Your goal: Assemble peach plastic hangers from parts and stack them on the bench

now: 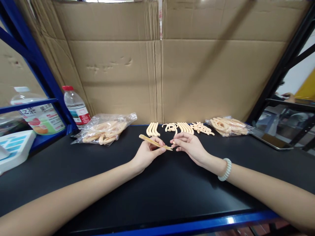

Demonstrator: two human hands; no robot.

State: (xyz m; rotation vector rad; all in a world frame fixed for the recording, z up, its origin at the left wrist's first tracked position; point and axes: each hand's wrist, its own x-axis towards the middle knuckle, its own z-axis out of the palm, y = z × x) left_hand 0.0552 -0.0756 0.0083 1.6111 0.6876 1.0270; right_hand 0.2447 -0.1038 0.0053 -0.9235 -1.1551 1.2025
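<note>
Your left hand [150,151] was closed on a fork-tipped strip [149,140] over the black tabletop [172,196], your right hand [190,146] pinched a small pale piece [174,142], and sideways pressure could have snapped the prongs [169,148].

The table [152,196] is black, with bright blue along its near edge. From here the curved pieces [185,127] at the far side look pale cream; the stick [150,141] in the left hand [145,154] is a deeper honey tan. The bracelet [229,170] is milky green, the cardboard [233,75] plain brown, the bottle cap [67,88] red.
</note>
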